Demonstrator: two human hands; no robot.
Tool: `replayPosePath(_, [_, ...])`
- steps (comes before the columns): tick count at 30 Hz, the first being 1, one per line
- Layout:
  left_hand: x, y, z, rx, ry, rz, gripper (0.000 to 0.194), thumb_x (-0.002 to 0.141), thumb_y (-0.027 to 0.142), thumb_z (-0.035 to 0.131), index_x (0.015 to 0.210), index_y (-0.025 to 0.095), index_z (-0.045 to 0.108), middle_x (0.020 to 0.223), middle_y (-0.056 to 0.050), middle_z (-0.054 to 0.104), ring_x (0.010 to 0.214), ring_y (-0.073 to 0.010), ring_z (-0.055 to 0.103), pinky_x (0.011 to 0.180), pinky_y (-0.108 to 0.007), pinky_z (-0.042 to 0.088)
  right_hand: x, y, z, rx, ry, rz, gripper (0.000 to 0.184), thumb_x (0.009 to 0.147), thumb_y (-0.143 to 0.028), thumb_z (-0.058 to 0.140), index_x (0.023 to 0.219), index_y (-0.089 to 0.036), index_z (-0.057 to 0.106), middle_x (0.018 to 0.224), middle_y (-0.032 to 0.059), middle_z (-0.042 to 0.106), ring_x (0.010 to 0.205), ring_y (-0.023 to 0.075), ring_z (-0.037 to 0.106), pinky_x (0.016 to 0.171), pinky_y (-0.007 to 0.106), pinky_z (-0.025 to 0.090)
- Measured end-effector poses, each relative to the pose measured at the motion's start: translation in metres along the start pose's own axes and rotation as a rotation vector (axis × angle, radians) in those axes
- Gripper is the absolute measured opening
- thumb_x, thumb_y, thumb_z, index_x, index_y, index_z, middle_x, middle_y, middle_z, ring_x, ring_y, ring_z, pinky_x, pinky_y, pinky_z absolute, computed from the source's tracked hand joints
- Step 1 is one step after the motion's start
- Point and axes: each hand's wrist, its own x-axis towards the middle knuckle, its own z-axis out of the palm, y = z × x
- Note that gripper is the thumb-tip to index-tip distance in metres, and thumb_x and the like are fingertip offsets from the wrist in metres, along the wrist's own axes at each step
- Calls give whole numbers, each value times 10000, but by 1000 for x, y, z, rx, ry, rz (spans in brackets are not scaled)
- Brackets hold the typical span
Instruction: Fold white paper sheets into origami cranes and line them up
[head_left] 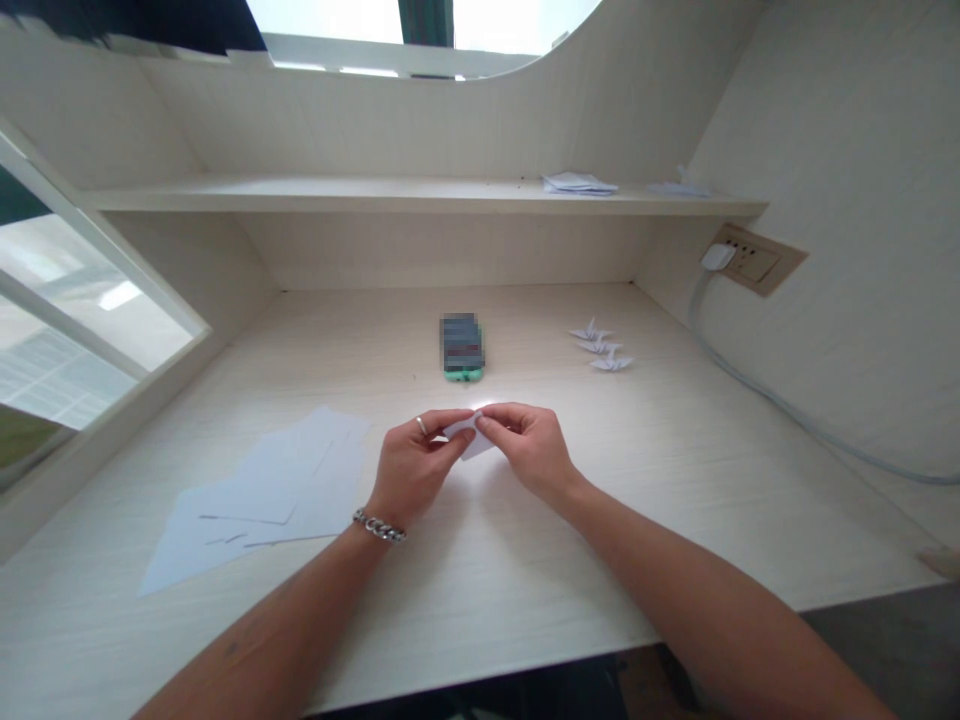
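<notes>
Between my two hands is a small white piece of paper (477, 446), held just above the middle of the desk. My left hand (420, 462), with a ring and a chain bracelet, pinches its left side between thumb and fingers. On the upper right, my right hand (531, 446) pinches the same paper, its fingertips almost meeting those of the left. My fingers cover part of the paper, so its folds are mostly hidden. Beyond the hands lies a phone (463, 346) in a green case. Three folded paper cranes (600, 346) stand in a row to its right.
Loose white sheets (300, 470) overlap on the desk at left. A shelf (420, 195) spans the back, bearing folded papers (579, 184). A plug (718, 257) sits in the right wall socket (765, 262), its grey cable (787, 405) running along the wall. The desk's front edge is near my forearms.
</notes>
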Motion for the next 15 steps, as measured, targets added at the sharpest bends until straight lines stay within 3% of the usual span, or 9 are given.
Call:
replayPosePath(9, [1, 5, 0, 23, -29, -68, 308, 705, 298, 757, 971, 146, 725, 773, -43, 726, 614, -129, 627, 562, -227, 517, 2, 2, -2, -16, 19, 17, 190, 774, -331, 679, 801, -147, 719, 788, 68, 713, 714, 178, 627, 661, 286, 488])
replayPosePath(15, [5, 5, 1, -137, -144, -278, 407, 629, 235, 800, 993, 115, 662, 671, -22, 707, 599, -145, 654, 587, -249, 533, 4, 2, -4, -28, 107, 27, 211, 760, -358, 683, 768, -148, 700, 750, 57, 693, 691, 175, 607, 656, 290, 482])
